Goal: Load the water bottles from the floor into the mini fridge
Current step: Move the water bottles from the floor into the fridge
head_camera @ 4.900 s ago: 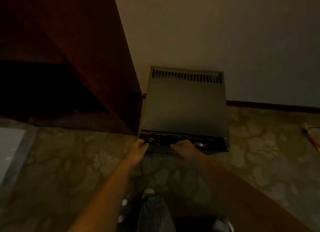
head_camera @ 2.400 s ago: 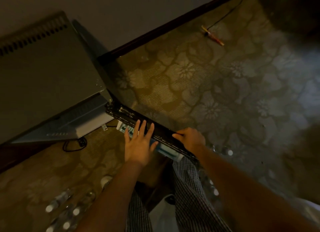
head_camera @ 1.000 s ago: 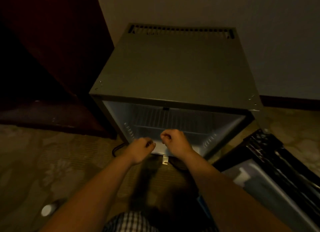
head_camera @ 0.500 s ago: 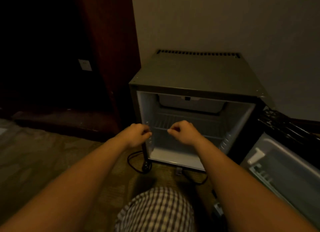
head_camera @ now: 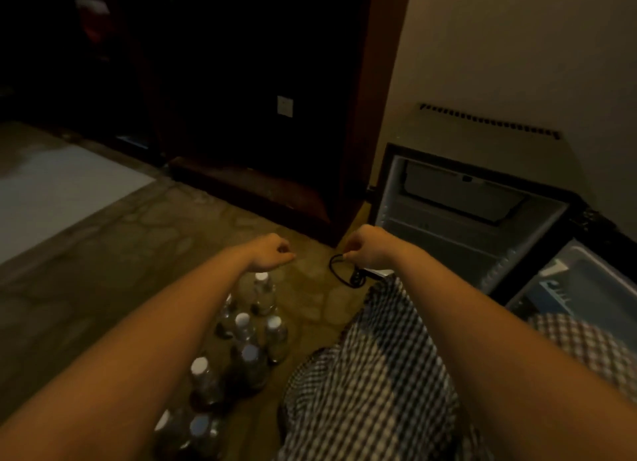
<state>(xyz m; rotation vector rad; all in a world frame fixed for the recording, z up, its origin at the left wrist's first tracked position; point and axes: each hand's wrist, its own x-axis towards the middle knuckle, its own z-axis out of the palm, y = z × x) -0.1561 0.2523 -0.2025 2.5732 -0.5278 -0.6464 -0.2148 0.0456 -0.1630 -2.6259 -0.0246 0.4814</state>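
Carpet (head_camera: pixel 103 271) bears at least seven water bottles (head_camera: pixel 250 353) (capped) near one open mini fridge (head_camera: pixel 482 147); left hand (head_camera: pixel 272 254), right hand (head_camera: pixel 367 250) clenched, empty.

Both bare arms reach forward from the bottom corners of the view and converge toward the middle. The left forearm (head_camera: pixel 148 350) runs up from the lower left, and the right forearm (head_camera: pixel 475 309) comes in from the lower right. The left hand (head_camera: pixel 272 252) is held palm down, with the wrist slightly bent. Its fingers are curled under, the thumb lies against them, and it holds nothing. The right hand (head_camera: pixel 367 250) is level with it, near but apart, with the back of the hand upward. Its fingers are likewise curled into a loose fist, and nothing can be seen in its grasp.
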